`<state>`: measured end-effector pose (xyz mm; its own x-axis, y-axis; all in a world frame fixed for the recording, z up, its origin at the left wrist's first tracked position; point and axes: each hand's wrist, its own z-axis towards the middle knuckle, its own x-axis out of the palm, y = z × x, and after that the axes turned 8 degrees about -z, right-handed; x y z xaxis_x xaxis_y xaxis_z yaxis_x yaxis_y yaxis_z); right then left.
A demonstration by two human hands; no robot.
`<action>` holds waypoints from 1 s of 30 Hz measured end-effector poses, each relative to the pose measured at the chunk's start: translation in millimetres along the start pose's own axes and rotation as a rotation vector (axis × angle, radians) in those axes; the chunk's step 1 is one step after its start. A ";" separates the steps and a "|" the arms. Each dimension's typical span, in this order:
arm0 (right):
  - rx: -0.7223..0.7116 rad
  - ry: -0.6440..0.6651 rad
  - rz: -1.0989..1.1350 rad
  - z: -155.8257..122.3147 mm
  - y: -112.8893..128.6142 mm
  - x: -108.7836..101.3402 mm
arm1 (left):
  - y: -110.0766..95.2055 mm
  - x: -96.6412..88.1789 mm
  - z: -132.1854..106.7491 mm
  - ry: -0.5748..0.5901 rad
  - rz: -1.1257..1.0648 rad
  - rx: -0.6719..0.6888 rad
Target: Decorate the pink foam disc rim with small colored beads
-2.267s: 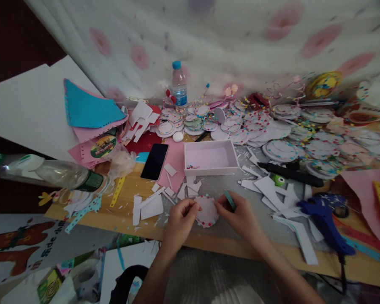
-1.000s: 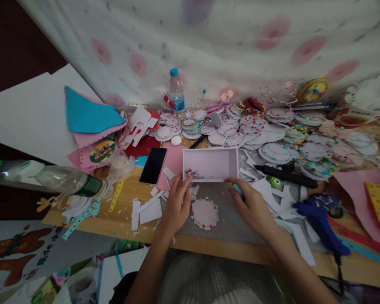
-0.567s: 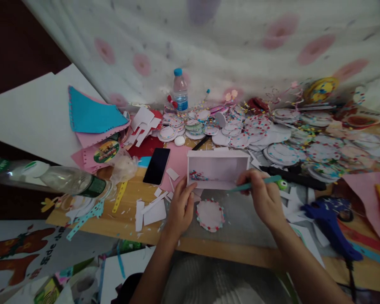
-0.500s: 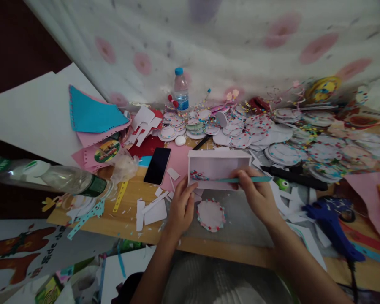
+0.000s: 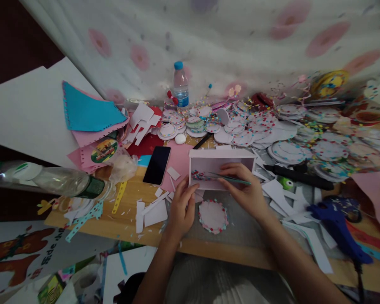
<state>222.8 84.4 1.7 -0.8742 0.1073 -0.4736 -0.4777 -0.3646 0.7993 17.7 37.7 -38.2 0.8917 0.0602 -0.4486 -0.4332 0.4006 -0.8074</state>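
Observation:
A shallow white paper box (image 5: 222,154) is tilted towards me, its lower left corner gripped by my left hand (image 5: 181,207). Small red and blue bits (image 5: 197,174) lie gathered at the left inside it. My right hand (image 5: 249,193) reaches over the box's right side, its fingers closed on thin teal tweezers (image 5: 241,181). Their tips point left, near the coloured bits; whether they pinch one is too small to tell. Just below the box, a round white disc (image 5: 213,216) edged with red and blue bits lies flat on a grey mat (image 5: 243,226).
Many decorated white discs (image 5: 283,152) are piled along the back, beside a water bottle (image 5: 181,86). A phone (image 5: 157,165) and paper scraps (image 5: 155,212) lie at left. A blue glue gun (image 5: 338,223) and a black pen-like tool (image 5: 299,176) lie at right.
My right hand has shifted slightly left and turned, bringing the tweezers further into the box with their back end lower. My left hand keeps its hold on the box.

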 end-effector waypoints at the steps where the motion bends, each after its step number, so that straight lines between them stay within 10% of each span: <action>1: -0.006 -0.003 -0.009 -0.5 -0.4 0.8 | 0.1 -0.1 -0.1 0.000 -0.004 0.000; 30: 0.038 0.101 -0.216 -7.6 -6.9 14.5 | -7.3 -1.9 2.4 0.035 -0.050 -0.058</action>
